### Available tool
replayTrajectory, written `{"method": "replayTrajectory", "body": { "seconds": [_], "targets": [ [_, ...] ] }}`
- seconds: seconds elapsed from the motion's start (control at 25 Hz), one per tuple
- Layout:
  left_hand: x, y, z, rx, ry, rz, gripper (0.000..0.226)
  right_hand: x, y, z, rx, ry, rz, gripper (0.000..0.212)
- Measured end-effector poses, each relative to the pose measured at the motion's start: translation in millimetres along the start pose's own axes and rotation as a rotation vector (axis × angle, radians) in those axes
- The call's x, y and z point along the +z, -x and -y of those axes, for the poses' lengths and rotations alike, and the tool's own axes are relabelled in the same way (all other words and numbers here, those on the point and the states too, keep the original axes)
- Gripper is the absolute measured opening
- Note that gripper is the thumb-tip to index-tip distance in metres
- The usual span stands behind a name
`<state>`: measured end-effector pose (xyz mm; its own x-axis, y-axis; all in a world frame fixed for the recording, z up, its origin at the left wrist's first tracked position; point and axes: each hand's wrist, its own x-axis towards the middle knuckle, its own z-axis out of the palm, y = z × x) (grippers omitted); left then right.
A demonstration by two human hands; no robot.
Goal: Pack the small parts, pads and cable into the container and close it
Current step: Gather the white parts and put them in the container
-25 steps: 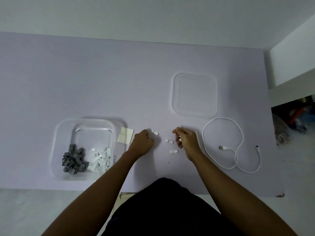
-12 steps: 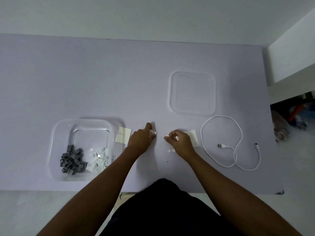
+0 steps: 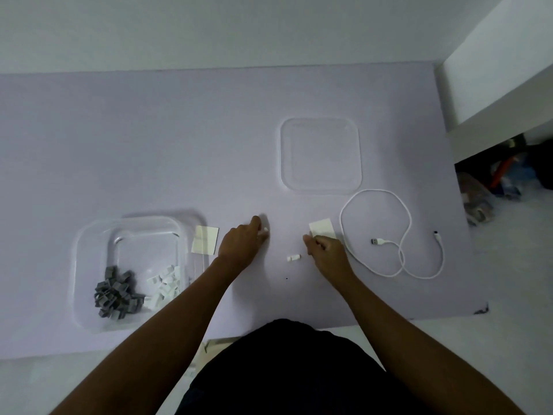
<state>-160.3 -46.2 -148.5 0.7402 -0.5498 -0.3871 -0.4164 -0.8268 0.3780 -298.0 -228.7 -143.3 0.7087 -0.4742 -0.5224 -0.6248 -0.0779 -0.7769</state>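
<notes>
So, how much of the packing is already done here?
Done: grey parts and white parts lie in the container. In hand: the left hand touches a small part; the right hand is beside a pad. Still out: a loose part, that pad, another pad by the container, the cable and the lid.

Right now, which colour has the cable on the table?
White; the cable shows best in the head view.

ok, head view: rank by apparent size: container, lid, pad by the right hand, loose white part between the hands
1. container, though it sits nearer the camera than the lid
2. lid
3. pad
4. white part
</notes>
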Motion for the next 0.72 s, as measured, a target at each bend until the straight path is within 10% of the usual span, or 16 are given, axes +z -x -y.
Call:
{"method": "replayTrajectory", "body": {
  "seconds": [0.2, 0.48, 0.72],
  "targets": [
    [2.6, -0.8, -3.7, 0.086, -0.026, 0.021, 0.029, 7.6, 14.4, -17.9, -0.191, 0.31, 0.182, 0.031],
    [3.9, 6.6, 0.8, 0.074, 0.001, 0.06, 0.034, 31.9, 13.1, -24.3, -0.298, 0.384, -0.016, 0.018],
    [-32.2, 21.6, 14.8, 0.059, 0.202, 0.048, 0.032, 57.1, 25.3, 21.1, 0.247, -0.432, -0.059, 0.012]
  ]
}}
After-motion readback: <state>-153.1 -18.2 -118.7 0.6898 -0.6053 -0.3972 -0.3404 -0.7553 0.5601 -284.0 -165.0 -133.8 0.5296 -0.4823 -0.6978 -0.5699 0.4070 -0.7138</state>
